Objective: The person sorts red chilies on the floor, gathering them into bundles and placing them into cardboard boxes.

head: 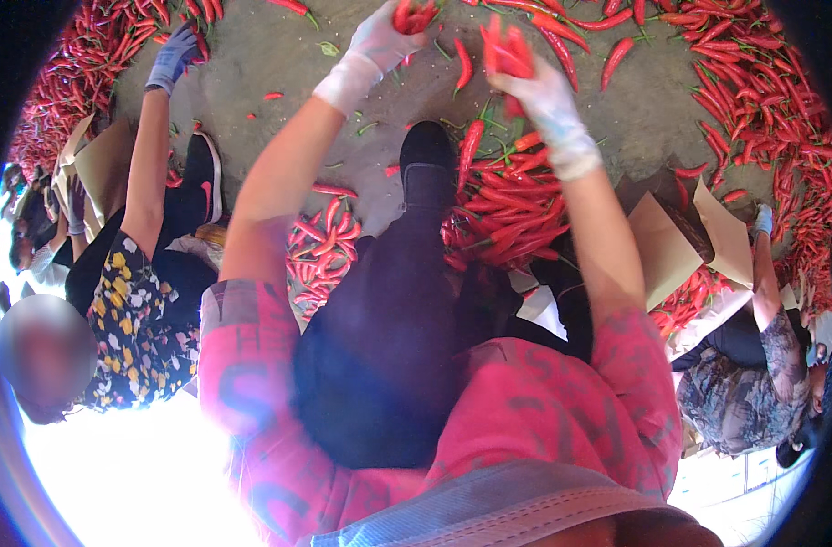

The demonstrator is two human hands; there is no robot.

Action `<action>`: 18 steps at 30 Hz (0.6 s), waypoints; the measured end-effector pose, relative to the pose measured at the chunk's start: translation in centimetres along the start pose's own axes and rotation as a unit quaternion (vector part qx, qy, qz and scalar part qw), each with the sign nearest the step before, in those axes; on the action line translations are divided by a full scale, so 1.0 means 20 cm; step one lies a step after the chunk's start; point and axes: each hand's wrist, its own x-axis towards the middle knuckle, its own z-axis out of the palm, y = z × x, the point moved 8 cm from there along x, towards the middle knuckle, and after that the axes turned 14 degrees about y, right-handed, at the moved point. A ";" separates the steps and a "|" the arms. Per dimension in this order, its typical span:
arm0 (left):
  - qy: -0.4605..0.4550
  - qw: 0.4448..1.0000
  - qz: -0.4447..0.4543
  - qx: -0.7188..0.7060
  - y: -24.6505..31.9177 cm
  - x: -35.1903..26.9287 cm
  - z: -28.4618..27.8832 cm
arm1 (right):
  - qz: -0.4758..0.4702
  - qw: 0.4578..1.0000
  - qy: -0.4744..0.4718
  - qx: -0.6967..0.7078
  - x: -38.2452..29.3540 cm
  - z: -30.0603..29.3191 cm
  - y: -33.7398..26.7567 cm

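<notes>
My left hand (385, 42), in a white glove, is closed around a few red chilli peppers (416, 15) at the top centre. To its right my right hand (535, 89), also in a white glove, grips a blurred bunch of red chilli peppers (508, 51). The hands are apart above the concrete floor (306, 89). Just below my right hand lies a pile of red chillies (512, 205), most with green stems. A smaller heap of chillies (324, 246) lies left of my dark shoe (427, 154).
Large chilli heaps (67, 96) spread along the left and right (764, 89). Co-workers (136, 301) sit on both sides; one's gloved hand (173, 58) touches chillies at the upper left. An open cardboard box (669, 253) with chillies stands at the right, another box (105, 164) at the left.
</notes>
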 end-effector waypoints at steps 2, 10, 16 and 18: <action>-0.047 0.944 -0.212 -0.246 -0.15 -0.08 0.05 | 0.069 0.997 -0.007 0.037 0.10 0.29 0.16; 0.108 0.983 -0.124 0.083 -0.44 0.02 -0.07 | 0.024 0.989 -0.053 -0.133 0.16 0.76 0.10; 0.141 0.951 -0.056 0.271 -0.23 -0.05 -0.03 | -0.390 0.761 0.348 -0.384 0.13 -0.18 -0.22; 0.125 0.956 -0.054 0.262 -0.19 -0.03 0.01 | -0.404 0.723 0.327 -0.455 0.24 -0.30 -0.10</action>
